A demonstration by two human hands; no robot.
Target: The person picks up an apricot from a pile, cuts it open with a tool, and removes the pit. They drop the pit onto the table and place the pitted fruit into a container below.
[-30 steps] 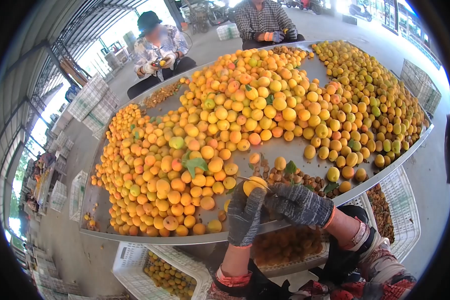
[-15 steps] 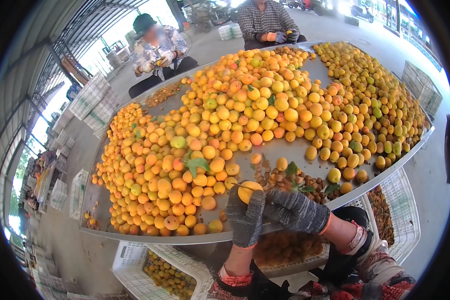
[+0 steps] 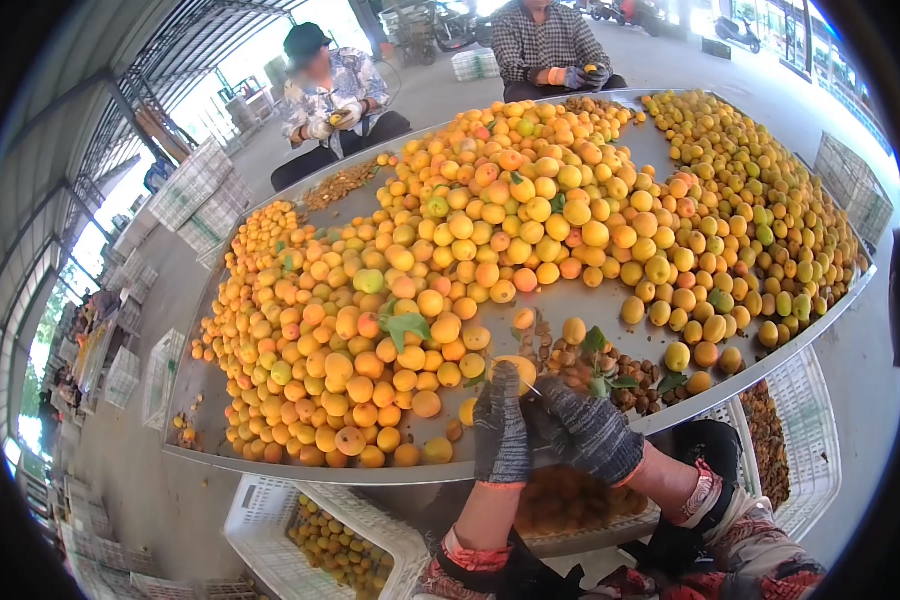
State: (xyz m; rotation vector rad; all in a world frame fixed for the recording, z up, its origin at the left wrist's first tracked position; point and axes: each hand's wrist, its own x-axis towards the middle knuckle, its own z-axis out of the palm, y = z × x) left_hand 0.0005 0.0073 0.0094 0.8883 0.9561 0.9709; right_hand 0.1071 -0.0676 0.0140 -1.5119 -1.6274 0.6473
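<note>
Both of my hands wear dark grey knitted gloves and meet at the near edge of a metal table. My left hand (image 3: 501, 428) holds an orange-yellow apricot (image 3: 517, 371) upright in its fingers. Close beside it, my right hand (image 3: 592, 430) has its fingers closed round a thin metal tool (image 3: 533, 389), whose tip is at the fruit; its handle is hidden in the glove. A large heap of apricots (image 3: 470, 240) lies beyond my hands. Brown pits (image 3: 640, 385) and green leaves (image 3: 408, 328) lie on the table near them.
The table's metal rim (image 3: 300, 474) runs in front of me. Below it are white crates, one holding apricots (image 3: 335, 545) and one holding brown pieces (image 3: 767, 440). Two people (image 3: 335, 95) (image 3: 547, 50) sit across the table. Stacked crates (image 3: 195, 190) stand at the left.
The apricot in my left hand has turned and stands more upright. My right hand has drawn slightly back, and the thin tool now shows between my hands. The view has shifted slightly.
</note>
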